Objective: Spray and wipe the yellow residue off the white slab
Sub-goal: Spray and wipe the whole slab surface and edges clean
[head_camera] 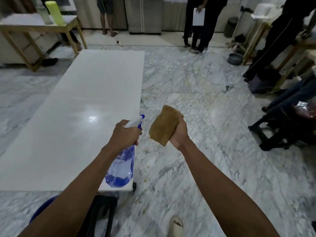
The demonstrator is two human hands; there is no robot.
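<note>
1. Head view: a translucent blue plastic spray bottle [121,166] with a white-and-blue nozzle is gripped at the neck by the left hand [125,134], fingers curled round it; the bottle hangs over the near right corner of the slab.
2. A folded tan-brown cloth pad [164,124] is clasped by the right hand [179,132], held in the air over the marbled floor [205,151], just beside the slab's right edge.
3. The long white rectangular slab [77,117] is seen low on the floor, left of centre; a glossy wet-looking patch is noted near its middle.
4. No yellow residue is made out on the slab; the cloth is discoloured. Wiping is judged largely done, perhaps finished.
</note>
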